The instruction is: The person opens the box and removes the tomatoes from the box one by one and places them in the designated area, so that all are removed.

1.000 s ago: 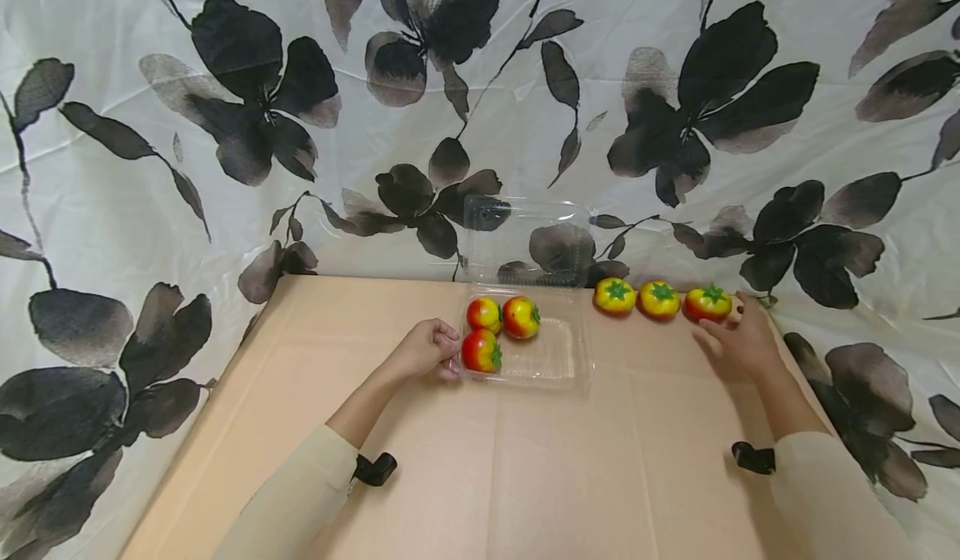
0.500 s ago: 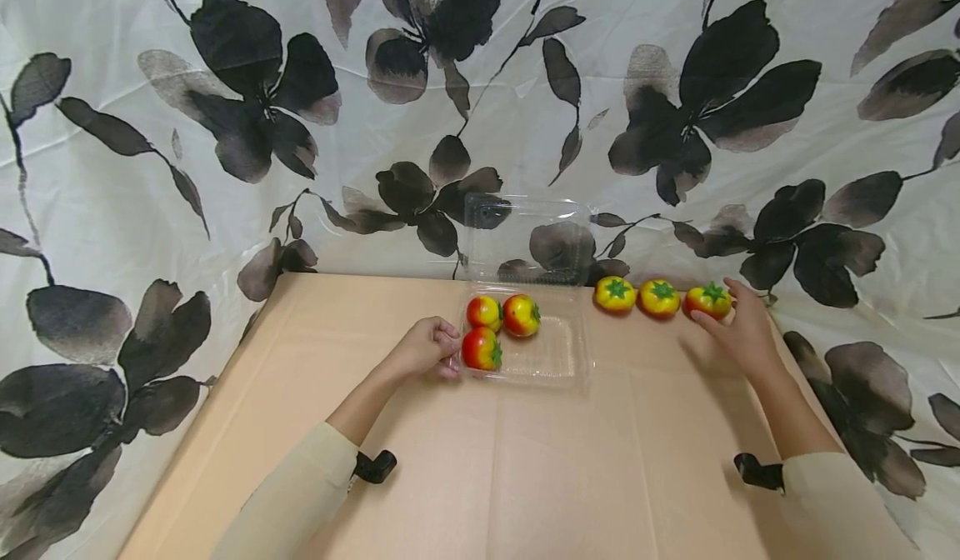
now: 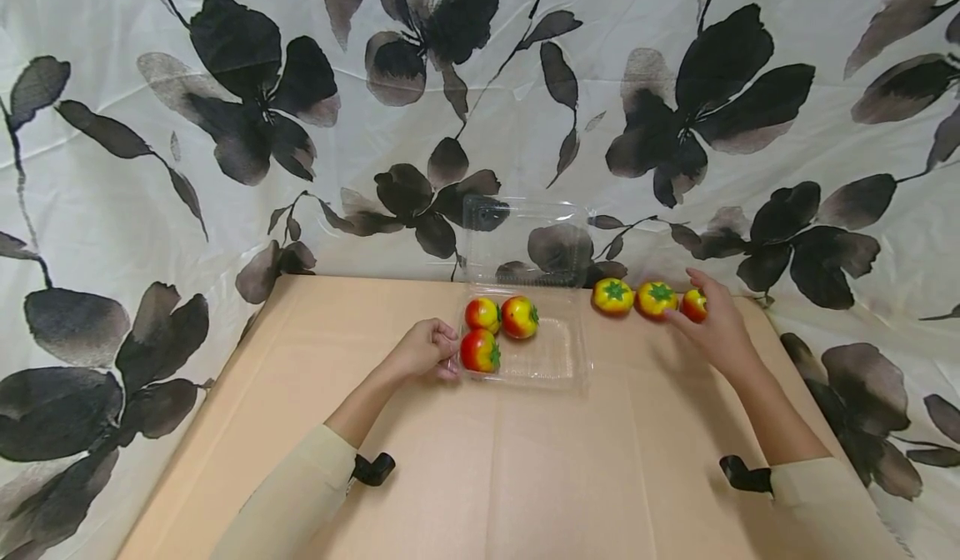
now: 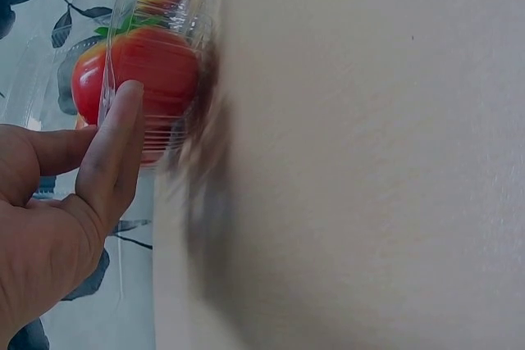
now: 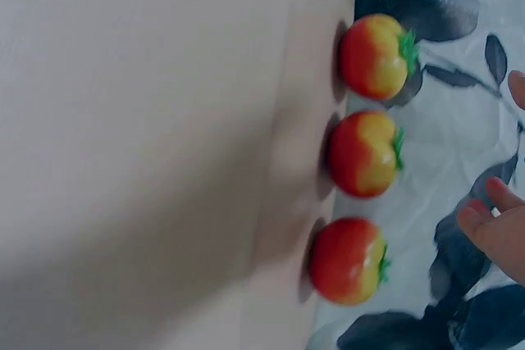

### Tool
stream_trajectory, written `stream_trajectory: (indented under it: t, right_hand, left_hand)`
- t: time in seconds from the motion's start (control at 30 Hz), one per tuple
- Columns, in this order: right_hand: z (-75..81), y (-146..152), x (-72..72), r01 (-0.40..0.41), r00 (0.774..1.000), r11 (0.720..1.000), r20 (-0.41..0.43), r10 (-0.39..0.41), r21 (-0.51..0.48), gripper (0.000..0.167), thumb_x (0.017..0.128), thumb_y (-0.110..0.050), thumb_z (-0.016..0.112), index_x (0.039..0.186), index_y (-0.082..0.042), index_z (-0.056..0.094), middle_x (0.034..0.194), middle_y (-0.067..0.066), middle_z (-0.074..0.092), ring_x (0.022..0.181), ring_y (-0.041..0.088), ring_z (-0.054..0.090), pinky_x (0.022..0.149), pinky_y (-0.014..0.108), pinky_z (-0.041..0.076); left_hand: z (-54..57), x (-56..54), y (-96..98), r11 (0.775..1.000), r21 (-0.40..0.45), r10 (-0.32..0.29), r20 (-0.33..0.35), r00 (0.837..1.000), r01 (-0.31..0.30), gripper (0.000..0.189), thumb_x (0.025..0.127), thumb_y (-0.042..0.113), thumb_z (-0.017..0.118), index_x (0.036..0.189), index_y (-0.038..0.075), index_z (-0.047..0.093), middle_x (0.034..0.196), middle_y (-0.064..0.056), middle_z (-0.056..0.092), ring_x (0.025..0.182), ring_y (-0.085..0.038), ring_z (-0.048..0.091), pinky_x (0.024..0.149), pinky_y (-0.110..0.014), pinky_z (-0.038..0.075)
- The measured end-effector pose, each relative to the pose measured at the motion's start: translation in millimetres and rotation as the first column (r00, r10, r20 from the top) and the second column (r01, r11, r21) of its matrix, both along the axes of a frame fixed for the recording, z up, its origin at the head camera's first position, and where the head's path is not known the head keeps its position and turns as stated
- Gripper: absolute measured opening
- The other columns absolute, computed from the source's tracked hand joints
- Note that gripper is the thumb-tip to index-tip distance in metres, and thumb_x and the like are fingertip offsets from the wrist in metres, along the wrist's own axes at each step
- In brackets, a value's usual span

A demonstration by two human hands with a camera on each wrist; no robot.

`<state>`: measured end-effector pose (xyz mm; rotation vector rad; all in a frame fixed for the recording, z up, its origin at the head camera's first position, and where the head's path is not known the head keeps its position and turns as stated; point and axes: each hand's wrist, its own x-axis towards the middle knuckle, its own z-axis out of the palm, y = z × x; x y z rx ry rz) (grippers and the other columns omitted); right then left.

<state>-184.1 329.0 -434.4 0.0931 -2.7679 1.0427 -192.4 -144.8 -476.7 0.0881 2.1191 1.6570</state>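
Note:
My left hand (image 3: 422,350) pinches the left rim of a clear plastic clamshell container (image 3: 551,352) between thumb and fingers; the left wrist view shows the fingertips at its ridged wall. Inside, at the left, sit three red-and-yellow fruits (image 3: 480,351) with green leafy tops, resembling persimmons. Three more such fruits stand in a row right of the container: a left one (image 3: 612,297), a middle one (image 3: 656,299) and a right one (image 3: 693,305), partly covered by my right hand (image 3: 716,331). That hand hovers over the row with fingers spread; the right wrist view shows it apart from the fruits.
The container's clear lid (image 3: 525,239) stands raised at the back against a white cloth (image 3: 375,135) with dark flowers. A tan tabletop (image 3: 555,460) lies beneath everything, its back edge just behind the fruits.
My right hand has moved left from the right-hand fruit toward the middle one, now hiding part of the right fruit. The left hand and the container have stayed still.

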Motion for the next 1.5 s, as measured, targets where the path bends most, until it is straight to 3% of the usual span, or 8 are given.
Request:
stream_trajectory:
  t: [0.2, 0.43, 0.73, 1.17, 1.37, 1.5]
  right_hand:
    - [4.6, -22.0, -0.3, -0.069, 0.998, 0.998, -0.008, 0.069, -0.011, 0.080, 0.096, -0.022, 0.075, 0.158, 0.001, 0.030, 0.152, 0.035, 0.040, 0.138, 0.054, 0.039, 0.114, 0.074, 0.036]
    - [5.1, -50.0, -0.2, -0.148, 0.985, 0.985, 0.074, 0.154, -0.086, 0.083, 0.097, -0.028, 0.074, 0.161, -0.006, 0.027, 0.153, 0.029, 0.045, 0.141, 0.048, 0.045, 0.114, 0.065, 0.042]
    - [-6.0, -77.0, -7.5, -0.234, 0.966, 0.966, 0.084, 0.244, -0.114, 0.075, 0.094, -0.022, 0.077, 0.156, -0.005, 0.037, 0.146, 0.026, 0.051, 0.136, 0.043, 0.051, 0.115, 0.060, 0.045]
    - [-7.9, -114.0, -18.5, -0.390, 0.895, 0.913, 0.188, 0.406, -0.116, 0.068, 0.096, -0.026, 0.075, 0.153, -0.006, 0.042, 0.139, 0.021, 0.060, 0.126, 0.037, 0.061, 0.112, 0.057, 0.051]
    - [-5.3, -133.5, -24.0, -0.427, 0.871, 0.901, 0.234, 0.432, -0.075, 0.073, 0.096, -0.036, 0.075, 0.155, -0.009, 0.042, 0.144, 0.022, 0.058, 0.130, 0.038, 0.060, 0.109, 0.056, 0.053]
    - [-7.6, -143.7, -30.4, -0.446, 0.859, 0.892, 0.246, 0.450, -0.074, 0.072, 0.097, -0.033, 0.074, 0.155, -0.007, 0.041, 0.146, 0.025, 0.055, 0.132, 0.040, 0.058, 0.109, 0.057, 0.053]
  left_hand:
    - [-2.3, 1.4, 0.4, 1.000, 0.001, 0.003, 0.002, 1.000, -0.003, 0.020, 0.100, -0.007, 0.057, 0.118, -0.012, 0.050, 0.083, -0.019, 0.064, 0.063, -0.020, 0.072, 0.063, -0.039, 0.067]
    - [-3.2, 3.4, 0.1, 1.000, 0.016, 0.007, 0.017, 1.000, -0.007, 0.020, 0.100, -0.008, 0.057, 0.118, -0.012, 0.049, 0.083, -0.018, 0.064, 0.064, -0.021, 0.072, 0.066, -0.043, 0.067]
    - [-3.0, 2.3, 0.7, 1.000, 0.006, 0.005, 0.011, 1.000, -0.005, 0.021, 0.100, -0.006, 0.058, 0.119, -0.012, 0.049, 0.083, -0.018, 0.065, 0.063, -0.020, 0.071, 0.064, -0.040, 0.067]
    - [-1.0, 1.7, 2.5, 1.000, 0.006, 0.000, -0.003, 1.000, 0.000, 0.020, 0.100, -0.007, 0.057, 0.117, -0.012, 0.049, 0.082, -0.018, 0.065, 0.062, -0.020, 0.071, 0.066, -0.044, 0.067]
    - [2.9, 2.6, 2.4, 1.000, -0.003, 0.013, 0.007, 1.000, -0.013, 0.020, 0.100, -0.008, 0.058, 0.118, -0.011, 0.049, 0.082, -0.019, 0.065, 0.061, -0.020, 0.071, 0.067, -0.045, 0.067]
    - [2.2, 2.7, 1.8, 1.000, 0.007, 0.009, 0.011, 1.000, -0.009, 0.021, 0.100, -0.008, 0.058, 0.118, -0.012, 0.049, 0.083, -0.019, 0.065, 0.062, -0.020, 0.072, 0.068, -0.046, 0.067]
